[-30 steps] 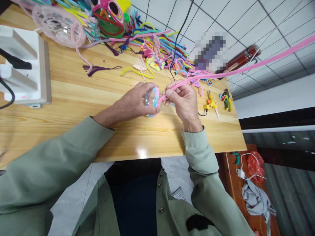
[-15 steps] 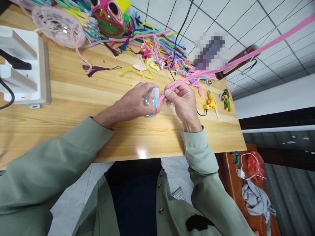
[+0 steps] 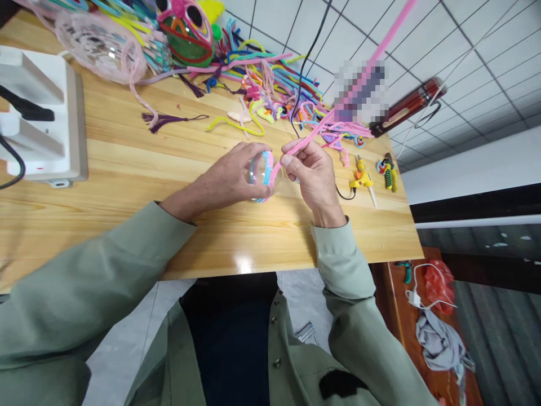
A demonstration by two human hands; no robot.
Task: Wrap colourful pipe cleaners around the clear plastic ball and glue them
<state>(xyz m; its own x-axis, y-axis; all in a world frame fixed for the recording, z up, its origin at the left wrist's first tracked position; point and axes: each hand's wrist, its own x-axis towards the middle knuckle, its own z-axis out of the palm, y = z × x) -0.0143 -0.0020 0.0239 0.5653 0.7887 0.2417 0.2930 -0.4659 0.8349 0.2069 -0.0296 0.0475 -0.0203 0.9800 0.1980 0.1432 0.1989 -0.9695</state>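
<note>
Head view: left hand (image 3: 230, 173) half-curled, gripping clear round plastic ball (image 3: 260, 176) ringed by blue and pink fuzzy bands (image 3: 267, 163), over pale wooden bench (image 3: 228, 242). Right hand (image 3: 310, 168) pinched closed on long pink fuzzy strip (image 3: 311, 135), just beside ball. Yellow glue gun (image 3: 362, 179) lies near right hand.

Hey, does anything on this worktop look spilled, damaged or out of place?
I see no spill or damage. The coloured stems lie in a messy tangle by the wall, with one bent yellow stem straying out.
</note>
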